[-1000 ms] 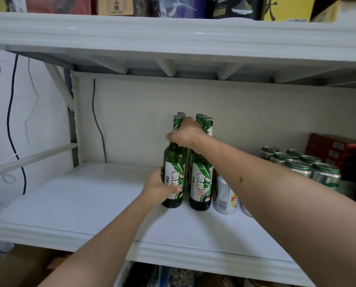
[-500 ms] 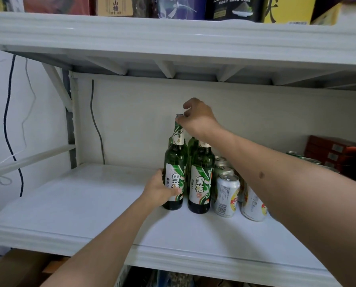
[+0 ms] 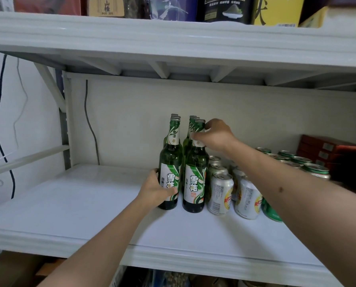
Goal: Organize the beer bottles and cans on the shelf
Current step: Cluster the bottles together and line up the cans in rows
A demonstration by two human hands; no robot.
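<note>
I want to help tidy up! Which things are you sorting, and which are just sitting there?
Being sorted:
- green bottles, left hand on the front-left one, right hand on the front-right neck
- silver cans
- green cans
- shelf

Just sitting there:
- red boxes
- boxes up top
- cables

Illumination is even, diffuse and moderately bright, with a cool white cast; its source is out of view. The shelf (image 3: pixel 73 206) shows only soft, faint shadows. The underside of the upper shelf (image 3: pixel 173 71) is dimmer. Slight glare marks the green bottles (image 3: pixel 170 160). Wide-angle distortion bows straight edges toward the frame borders. The red boxes (image 3: pixel 328 150) at right are dim and soft.
</note>
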